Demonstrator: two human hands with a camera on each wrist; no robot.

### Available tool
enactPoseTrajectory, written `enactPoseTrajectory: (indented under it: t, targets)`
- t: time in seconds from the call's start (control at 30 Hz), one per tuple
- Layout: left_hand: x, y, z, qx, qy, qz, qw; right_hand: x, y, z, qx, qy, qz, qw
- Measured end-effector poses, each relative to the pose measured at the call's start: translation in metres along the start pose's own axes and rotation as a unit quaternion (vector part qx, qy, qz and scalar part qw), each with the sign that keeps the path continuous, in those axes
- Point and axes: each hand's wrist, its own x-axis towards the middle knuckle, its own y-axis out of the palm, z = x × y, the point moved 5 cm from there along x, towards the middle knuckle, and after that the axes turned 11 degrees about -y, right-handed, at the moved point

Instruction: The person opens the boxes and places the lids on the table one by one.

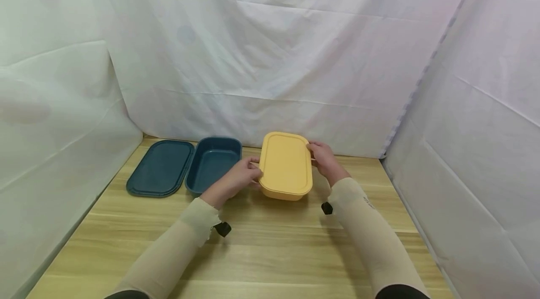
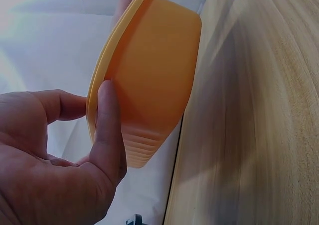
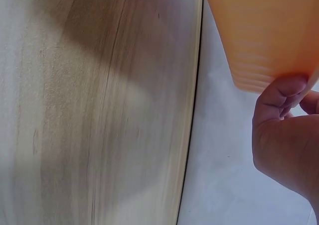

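A yellow rectangular food container (image 1: 286, 163) with its lid on is held between both hands, close over the wooden table. My left hand (image 1: 240, 176) pinches the rim on its left side. In the left wrist view, thumb and fingers squeeze the lid's edge from above and below, and the container's orange-lit wall (image 2: 157, 60) shows tilted. My right hand (image 1: 324, 158) grips the rim on the opposite side. Curled fingers (image 3: 281, 98) hook under that rim in the right wrist view. Left of the container stands a dark blue food container (image 1: 214, 160), lidless, partly behind my left hand.
A dark blue lid (image 1: 161, 168) lies flat on the wooden table (image 1: 270, 252) at the far left, beside the blue container. White cloth (image 1: 270, 55) hangs behind the table and along both sides. Black wrist devices (image 1: 222, 229) stick out below each forearm.
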Motion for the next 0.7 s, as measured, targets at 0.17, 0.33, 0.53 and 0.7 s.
enactPoseTrajectory:
  t: [0.17, 0.33, 0.53, 0.7]
  targets:
    - [-0.0007, -0.0030, 0.0015, 0.008, 0.001, -0.009, 0.9999, 0.0036, 0.0033, 0.0000, -0.009, 0.001, 0.008, 0.9999]
    - [-0.0034, -0.0040, 0.0015, 0.019, 0.004, -0.018, 0.9997, 0.0062, 0.0058, -0.0009, -0.016, 0.000, 0.015, 0.9998]
    - [-0.0068, -0.0049, 0.0000, 0.023, 0.004, -0.028, 0.9993, 0.0082, 0.0090, -0.0018, -0.019, 0.005, 0.019, 0.9996]
    - [-0.0082, -0.0056, -0.0003, 0.028, 0.003, -0.032, 0.9991, 0.0094, 0.0104, -0.0036, -0.024, 0.010, 0.022, 0.9994]
